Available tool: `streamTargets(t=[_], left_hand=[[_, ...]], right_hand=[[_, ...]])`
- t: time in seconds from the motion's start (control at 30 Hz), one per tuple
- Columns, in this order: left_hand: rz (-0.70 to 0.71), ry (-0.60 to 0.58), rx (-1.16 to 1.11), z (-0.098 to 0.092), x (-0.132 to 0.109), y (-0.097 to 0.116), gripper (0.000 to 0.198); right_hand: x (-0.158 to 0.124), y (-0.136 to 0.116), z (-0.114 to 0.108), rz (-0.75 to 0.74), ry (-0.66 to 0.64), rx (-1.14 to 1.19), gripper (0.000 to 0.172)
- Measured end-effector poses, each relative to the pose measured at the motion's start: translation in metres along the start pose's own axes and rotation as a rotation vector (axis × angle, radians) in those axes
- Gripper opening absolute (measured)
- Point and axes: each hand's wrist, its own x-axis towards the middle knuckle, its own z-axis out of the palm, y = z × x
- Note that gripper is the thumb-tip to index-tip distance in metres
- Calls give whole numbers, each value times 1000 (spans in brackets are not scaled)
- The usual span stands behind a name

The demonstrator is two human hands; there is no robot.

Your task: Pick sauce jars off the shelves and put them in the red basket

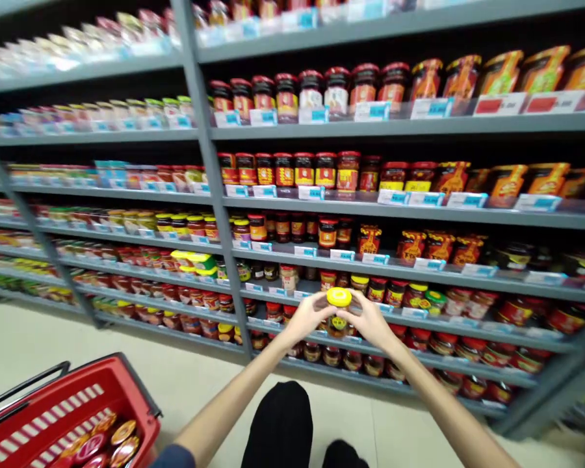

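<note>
Between my two hands is a small glass jar (338, 325) with a yellow lid and dark contents, upright in front of the lower shelves. My left hand (311, 314) is closed on its left side, and my right hand (367, 317) grips its right side, fingers near the lid. Part of the jar's glass is hidden behind my fingers. Just behind it, more jars (377, 290) with red and yellow lids stand on the shelf.
A red shopping basket (143, 396) with several red-lidded jars (121, 434) inside stands on the floor at lower left. Grey shelves (394, 209) full of jars and pouches run across the view, split by an upright post (205, 136). Pale tiled floor (195, 370) lies below.
</note>
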Motion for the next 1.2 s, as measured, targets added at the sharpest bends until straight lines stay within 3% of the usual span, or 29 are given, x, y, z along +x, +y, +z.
streamTargets(t=[0.1, 0.2, 0.33, 0.53, 0.83, 1.03, 1.2], left_hand=[[-16, 42, 6, -3, 14, -5, 62], [-4, 31, 65, -7, 29, -9, 63], [-3, 45, 190, -11, 43, -15, 62], [97, 87, 271, -9, 49, -26, 50], [250, 172, 413, -10, 61, -44, 49], [279, 173, 361, -7, 70, -63, 49], [285, 151, 372, -7, 79, -70, 47]], right_hand=[[11, 2, -4, -59, 71, -232, 58], [23, 10, -10, -88, 58, -350, 66], [34, 26, -13, -102, 23, -271, 74], [40, 52, -6, -229, 40, -383, 66], [46, 71, -3, -314, 103, -492, 61], [47, 90, -1, -381, 143, -552, 57], [51, 96, -2, -330, 149, -563, 57]])
